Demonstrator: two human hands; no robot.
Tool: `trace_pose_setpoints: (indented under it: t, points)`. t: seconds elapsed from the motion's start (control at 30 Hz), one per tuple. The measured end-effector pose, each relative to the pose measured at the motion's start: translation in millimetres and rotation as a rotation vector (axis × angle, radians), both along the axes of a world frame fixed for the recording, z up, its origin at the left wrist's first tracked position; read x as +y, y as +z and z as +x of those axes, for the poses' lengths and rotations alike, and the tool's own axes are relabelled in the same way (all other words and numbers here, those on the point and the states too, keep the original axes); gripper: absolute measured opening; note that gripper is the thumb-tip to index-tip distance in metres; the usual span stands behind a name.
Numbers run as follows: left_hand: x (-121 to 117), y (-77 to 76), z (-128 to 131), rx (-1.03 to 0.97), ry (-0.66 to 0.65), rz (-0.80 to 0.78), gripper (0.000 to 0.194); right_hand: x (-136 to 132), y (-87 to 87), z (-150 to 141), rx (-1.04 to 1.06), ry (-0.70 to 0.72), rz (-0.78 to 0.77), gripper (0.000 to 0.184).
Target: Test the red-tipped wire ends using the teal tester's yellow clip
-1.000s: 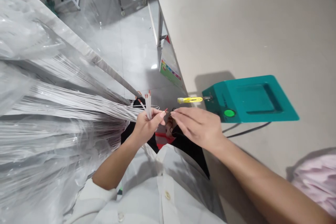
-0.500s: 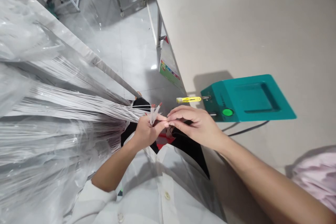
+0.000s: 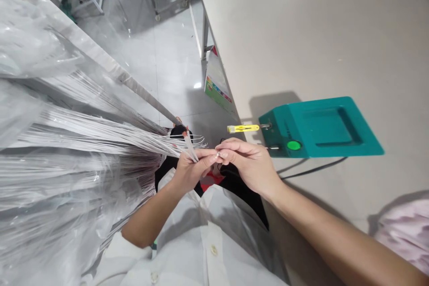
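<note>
At the left, clear, wrinkled plastic wrapping [image 3: 36,49] contains many long, thin white strands [image 3: 100,127], whose loose ends reach out toward the hands, outside the table's left edge. The left hand [image 3: 189,172] grasps a small bunch of white strips with reddish tips [image 3: 189,145], which points upward from between thumb and fingers. By my judgement, only a small part is in hand, and much the larger part lies in the wrapping. The right hand [image 3: 253,165] pinches at the left fingertips; what is between them is too small to tell. A yellow thread snips [image 3: 246,128] is attached to a teal device with a green round button [image 3: 301,116], near the left edge of the pale grey table [image 3: 301,31]. This device has a shallow rectangular recess. Near the table's lower right corner is a pale pink cloth [image 3: 405,228].
</note>
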State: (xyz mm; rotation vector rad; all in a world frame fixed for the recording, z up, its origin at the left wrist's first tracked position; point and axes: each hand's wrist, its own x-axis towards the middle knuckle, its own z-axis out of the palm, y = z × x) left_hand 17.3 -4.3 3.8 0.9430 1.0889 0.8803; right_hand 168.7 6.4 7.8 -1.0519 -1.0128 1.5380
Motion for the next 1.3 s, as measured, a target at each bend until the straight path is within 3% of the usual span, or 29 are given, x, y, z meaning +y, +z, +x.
trace_pose_setpoints:
  t: [0.17,0.3,0.4,0.53,0.63,0.8,0.9,0.97,1.13,1.3]
  points:
    - [-0.1,6.1,7.5,0.075,0.031,0.038,0.027,-0.7,-4.6,-0.3,-0.171,-0.066,0.143,0.007]
    - [-1.6,9.4,16.3,0.215,0.141,0.145,0.016,-3.0,-5.4,0.0,-0.549,-0.209,0.49,0.008]
    - [-2.0,7.5,21.4,0.358,0.207,0.262,0.012,-3.1,-6.0,3.0,-0.822,-0.23,0.755,0.011]
    - [-1.6,1.4,23.7,0.526,0.214,0.377,0.013,0.1,-7.0,7.6,-1.091,-0.264,0.953,0.012]
    - [-2.9,-1.8,23.7,0.633,0.187,0.394,0.012,2.9,-6.6,11.2,-1.205,-0.274,1.042,0.012]
    - [-7.6,-4.1,23.1,0.635,0.145,0.382,0.009,2.3,-6.4,17.3,-1.293,-0.235,1.248,0.013]
    - [-4.1,-4.7,21.3,0.644,0.23,0.382,0.011,-1.3,-6.8,17.1,-1.312,-0.089,1.251,0.018]
    - [0.5,-3.0,19.6,0.612,0.338,0.365,0.012,-2.5,-6.1,16.3,-1.211,-0.016,1.185,0.017]
    - [5.5,5.8,16.9,0.506,0.381,0.283,0.012,0.6,-1.0,16.4,-0.924,-0.229,0.81,0.013]
    - [1.4,4.1,17.5,0.565,0.318,0.328,0.012,-1.4,-0.5,9.6,-0.921,-0.141,0.804,0.019]
